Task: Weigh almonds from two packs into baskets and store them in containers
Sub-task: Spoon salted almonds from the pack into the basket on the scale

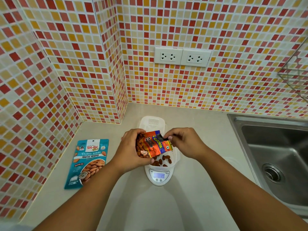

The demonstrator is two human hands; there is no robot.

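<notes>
An orange almond pack (153, 145) is tipped over a white slotted basket (154, 122) that stands on a small white kitchen scale (159, 176) with a lit display. My left hand (131, 149) grips the pack's left side. My right hand (181, 141) pinches its torn black top corner. Several almonds (162, 160) lie in the near end of the basket. A teal pack of roasted almonds (88, 162) lies flat on the counter to the left, untouched.
The beige counter (191, 205) runs into a tiled corner on the left and back. A steel sink (275, 157) is set in at the right. Two wall sockets (181, 56) sit above the scale, and a wire rack (296, 75) hangs at the far right.
</notes>
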